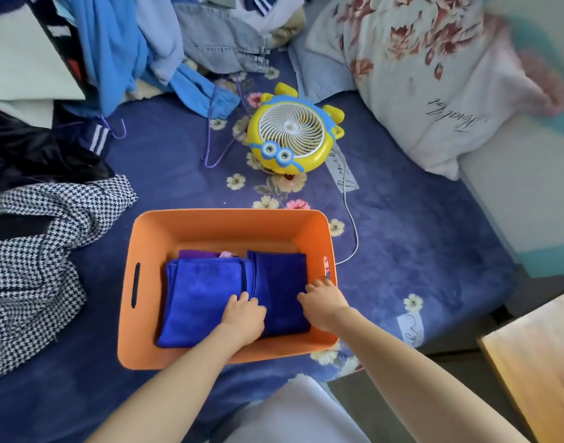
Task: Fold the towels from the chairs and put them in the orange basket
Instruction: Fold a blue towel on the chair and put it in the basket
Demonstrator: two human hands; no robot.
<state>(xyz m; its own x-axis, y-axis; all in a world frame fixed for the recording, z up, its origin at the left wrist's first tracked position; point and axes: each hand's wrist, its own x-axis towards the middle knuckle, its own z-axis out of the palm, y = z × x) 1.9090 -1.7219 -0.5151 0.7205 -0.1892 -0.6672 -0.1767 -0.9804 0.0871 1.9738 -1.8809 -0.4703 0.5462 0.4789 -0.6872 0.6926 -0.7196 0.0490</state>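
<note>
An orange basket (152, 238) stands on the bed in front of me. Inside lie two folded blue towels side by side: a brighter one (194, 302) on the left and a darker one (282, 279) on the right. A purple towel (194, 253) shows beneath them at the back. My left hand (243, 318) grips the darker towel's left edge, fingers tucked down between the two towels. At that towel's right edge, against the basket wall, my right hand (322, 303) holds it with curled fingers.
A yellow toy-shaped fan (290, 135) lies behind the basket, its white cable (354, 231) running past the basket's right side. Clothes are piled at the left and back, with a houndstooth garment (34, 251) nearest. A flowered pillow (434, 75) sits at back right. A wooden surface (536, 362) juts in at right.
</note>
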